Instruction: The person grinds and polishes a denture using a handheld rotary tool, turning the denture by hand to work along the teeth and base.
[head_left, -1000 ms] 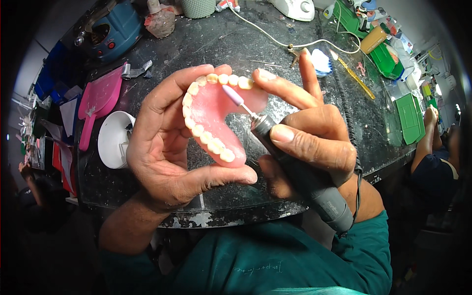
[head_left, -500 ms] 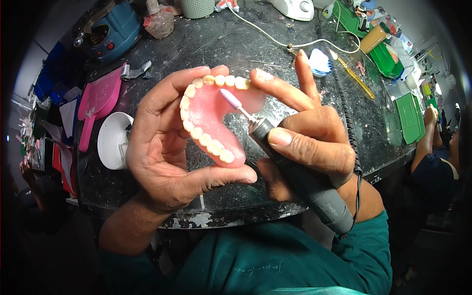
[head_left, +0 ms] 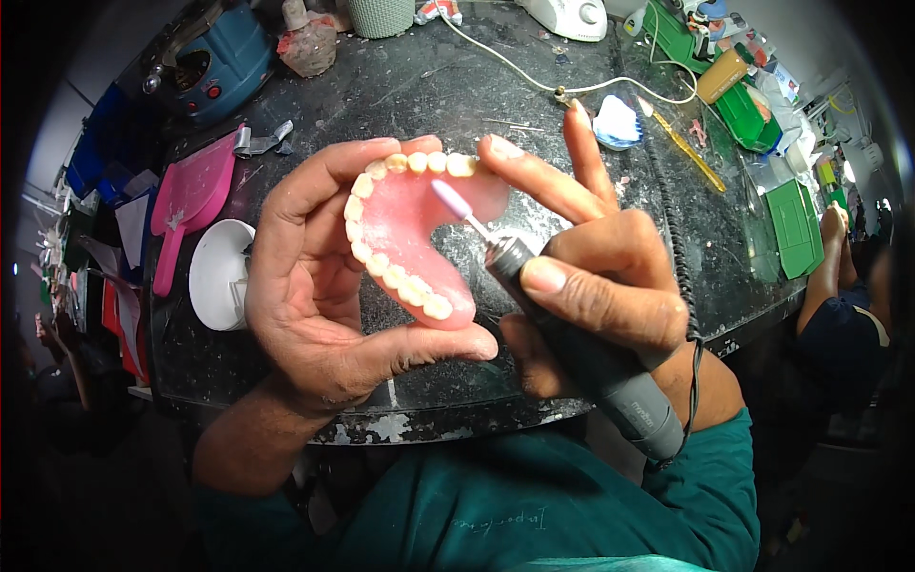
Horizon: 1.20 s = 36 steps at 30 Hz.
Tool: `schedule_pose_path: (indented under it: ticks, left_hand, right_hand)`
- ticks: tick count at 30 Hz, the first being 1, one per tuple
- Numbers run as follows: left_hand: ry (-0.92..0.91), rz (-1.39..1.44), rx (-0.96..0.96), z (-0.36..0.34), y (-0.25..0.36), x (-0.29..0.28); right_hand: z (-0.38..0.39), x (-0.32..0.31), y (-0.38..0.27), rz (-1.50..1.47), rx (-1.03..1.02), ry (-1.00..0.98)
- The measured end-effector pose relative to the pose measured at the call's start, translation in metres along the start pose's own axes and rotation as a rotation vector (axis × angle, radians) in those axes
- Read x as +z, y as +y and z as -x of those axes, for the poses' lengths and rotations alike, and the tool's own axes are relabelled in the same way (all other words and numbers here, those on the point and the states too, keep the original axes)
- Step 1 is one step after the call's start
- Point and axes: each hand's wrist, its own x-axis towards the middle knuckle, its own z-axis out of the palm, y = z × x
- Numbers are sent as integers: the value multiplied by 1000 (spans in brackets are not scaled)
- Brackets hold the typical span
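My left hand [head_left: 305,276] grips a pink denture [head_left: 400,224] with a row of cream teeth, its thumb along the near end and fingers around the back. My right hand [head_left: 610,257] holds a black rotary handpiece [head_left: 620,391] tilted toward the denture. A lilac tapered bur [head_left: 451,200] on a metal shank lies over the pink plate; I cannot tell whether it touches it. One finger of the right hand reaches to the denture's upper right end, and another is raised beside it.
A dark worn bench [head_left: 457,91] carries a blue machine [head_left: 219,67], pink dustpan [head_left: 200,186], white bowl [head_left: 214,291], plaster piece [head_left: 307,50], white control unit [head_left: 572,14] with cable, yellow-handled tool [head_left: 696,153] and green trays [head_left: 791,229]. Other people [head_left: 839,305] are at both sides.
The denture and the fingers holding it have shifted slightly left and down. My right hand's raised fingers have dropped a little, and the bur tip sits slightly lower.
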Motion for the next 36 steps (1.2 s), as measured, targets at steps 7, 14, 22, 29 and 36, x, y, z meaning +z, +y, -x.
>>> schedule_pose_path:
  ticks: [7, 14, 22, 29, 36]
  left_hand:
    - [-10, 5, 15, 1, -2, 1]
    - [-43, -21, 56, 1, -3, 0]
    - [-33, 14, 54, 0, -3, 1]
    - [-5, -27, 15, -1, 0, -3]
    - [-14, -36, 37, -1, -1, -3]
  right_hand:
    - [0, -5, -4, 9, 47, -49]
    - [1, -2, -4, -23, 56, -22]
    - [3, 1, 3, 37, -47, -6]
    - [3, -4, 5, 47, -47, -59]
    - [2, -1, 4, -4, -33, -15]
